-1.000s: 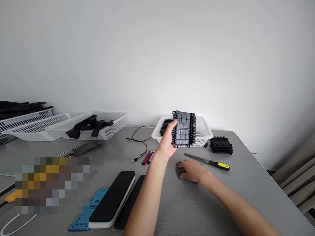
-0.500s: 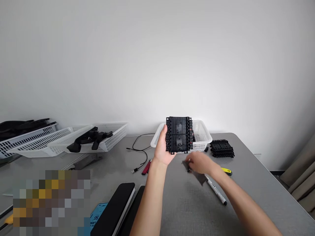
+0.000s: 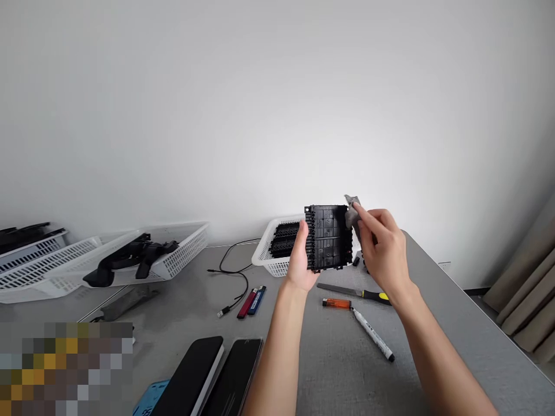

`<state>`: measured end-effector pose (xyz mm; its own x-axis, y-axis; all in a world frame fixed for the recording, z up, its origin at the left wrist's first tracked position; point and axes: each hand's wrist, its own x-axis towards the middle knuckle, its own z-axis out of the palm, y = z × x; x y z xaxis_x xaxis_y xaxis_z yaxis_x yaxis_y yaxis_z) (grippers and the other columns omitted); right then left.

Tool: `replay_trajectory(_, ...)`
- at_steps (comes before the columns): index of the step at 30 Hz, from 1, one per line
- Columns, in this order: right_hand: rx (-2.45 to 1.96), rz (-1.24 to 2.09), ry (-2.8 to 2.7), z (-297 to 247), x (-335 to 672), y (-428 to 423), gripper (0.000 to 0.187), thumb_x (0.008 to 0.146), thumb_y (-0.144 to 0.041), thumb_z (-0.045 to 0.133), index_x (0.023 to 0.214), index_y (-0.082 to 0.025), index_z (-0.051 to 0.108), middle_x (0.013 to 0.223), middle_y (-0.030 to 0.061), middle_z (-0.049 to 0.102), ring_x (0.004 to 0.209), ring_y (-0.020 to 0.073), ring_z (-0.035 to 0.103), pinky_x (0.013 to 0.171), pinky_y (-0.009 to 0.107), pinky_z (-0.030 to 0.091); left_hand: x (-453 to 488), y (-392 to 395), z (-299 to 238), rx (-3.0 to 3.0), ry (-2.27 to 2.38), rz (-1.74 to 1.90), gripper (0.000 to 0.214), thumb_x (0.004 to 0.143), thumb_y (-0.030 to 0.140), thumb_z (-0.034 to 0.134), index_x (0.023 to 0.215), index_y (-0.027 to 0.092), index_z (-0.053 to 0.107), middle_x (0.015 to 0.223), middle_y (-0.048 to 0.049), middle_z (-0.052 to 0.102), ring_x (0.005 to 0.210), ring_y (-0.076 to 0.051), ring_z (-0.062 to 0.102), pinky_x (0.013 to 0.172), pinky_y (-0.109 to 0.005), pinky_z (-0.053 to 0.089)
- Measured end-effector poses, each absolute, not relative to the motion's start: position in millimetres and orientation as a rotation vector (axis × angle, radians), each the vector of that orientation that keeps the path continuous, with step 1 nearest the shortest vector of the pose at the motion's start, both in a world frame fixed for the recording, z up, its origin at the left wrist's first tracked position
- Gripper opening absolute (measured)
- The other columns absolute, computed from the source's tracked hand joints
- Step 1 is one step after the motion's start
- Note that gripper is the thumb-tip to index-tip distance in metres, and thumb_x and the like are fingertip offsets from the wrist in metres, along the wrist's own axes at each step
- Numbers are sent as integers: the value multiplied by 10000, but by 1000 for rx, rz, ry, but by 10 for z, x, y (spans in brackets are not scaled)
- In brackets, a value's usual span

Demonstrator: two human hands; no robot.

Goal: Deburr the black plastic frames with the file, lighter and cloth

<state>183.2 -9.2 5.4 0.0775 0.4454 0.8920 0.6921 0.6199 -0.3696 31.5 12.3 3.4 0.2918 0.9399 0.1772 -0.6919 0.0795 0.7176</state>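
Note:
My left hand [image 3: 300, 261] grips a black rectangular plastic part [image 3: 327, 237] with ribbed edges, held upright above the grey table [image 3: 329, 370]. My right hand [image 3: 384, 249] pinches a small grey piece of sandpaper or cloth [image 3: 351, 212] against the part's upper right edge. Behind the part stands a white basket [image 3: 269, 257] holding more black parts [image 3: 284, 238].
On the table lie a file with a yellow and black handle [image 3: 359, 293], an orange lighter [image 3: 336, 303], a marker [image 3: 372, 334], red and blue lighters [image 3: 250, 301], a black cable [image 3: 232, 271] and two phones [image 3: 212, 375]. White baskets [image 3: 173, 260] with black pieces stand at the left.
My right hand lifted the grey piece from the table up to the black part's right edge. An orange lighter and a marker now show where the hand was. The view shifted slightly.

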Motion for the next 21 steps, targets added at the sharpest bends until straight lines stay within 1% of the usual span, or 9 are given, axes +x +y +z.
replay_trajectory(4, -1106, -340, -1696, 4, 1727, -82, 534, 920, -78, 320, 1415, -206, 472, 1050, 124, 569, 790, 176, 580, 617, 301, 481, 338, 96, 58, 827, 353, 1298, 514, 850, 550, 564, 1191, 177, 659, 1156, -97, 707, 1171, -273, 609, 1055, -382, 442)
replay_trajectory(7, -1132, -362, -1761, -29, 1646, -89, 588, 897, -42, 284, 1459, -172, 398, 1087, 146, 564, 821, 190, 579, 645, 315, 510, 315, 90, 97, 812, 375, 1347, 491, 849, 543, 566, 1154, 174, 674, 1120, -90, 720, 1149, -266, 623, 1041, -373, 456)
replay_trajectory(10, -1125, -347, -1875, -48, 1594, -112, 604, 876, -20, 260, 1453, -135, 396, 1082, 150, 567, 842, 201, 573, 708, 345, 527, 283, 106, 126, 779, 412, 1412, 491, 845, 562, 556, 1107, 169, 689, 1062, -84, 738, 1115, -264, 643, 1014, -370, 481)
replay_trajectory(13, -1122, -296, -1968, -47, 1586, -128, 598, 860, -9, 249, 1427, -91, 423, 1082, 164, 560, 842, 214, 572, 726, 370, 530, 264, 127, 134, 751, 434, 1433, 483, 840, 572, 557, 1086, 180, 694, 1015, -75, 749, 1083, -262, 659, 983, -371, 506)
replay_trajectory(15, -1117, -262, -1980, -40, 1600, -131, 597, 859, -14, 254, 1424, -100, 428, 1083, 163, 556, 825, 209, 572, 723, 375, 536, 263, 137, 132, 740, 429, 1427, 471, 839, 568, 560, 1088, 192, 692, 1005, -67, 750, 1070, -259, 665, 968, -373, 518)
replay_trajectory(18, -1114, -207, -1960, -24, 1631, -129, 595, 870, -35, 265, 1432, -144, 427, 1088, 148, 556, 788, 189, 572, 698, 362, 550, 281, 145, 125, 723, 423, 1415, 459, 840, 565, 558, 1071, 192, 695, 1002, -64, 750, 1064, -260, 668, 957, -375, 526)
replay_trajectory(21, -1108, -124, -1956, 3, 1666, -135, 564, 890, -58, 270, 1420, -146, 442, 1082, 138, 564, 727, 162, 566, 685, 355, 562, 315, 152, 115, 718, 441, 1456, 429, 849, 543, 557, 1043, 188, 700, 1010, -67, 747, 1076, -258, 661, 963, -372, 520)
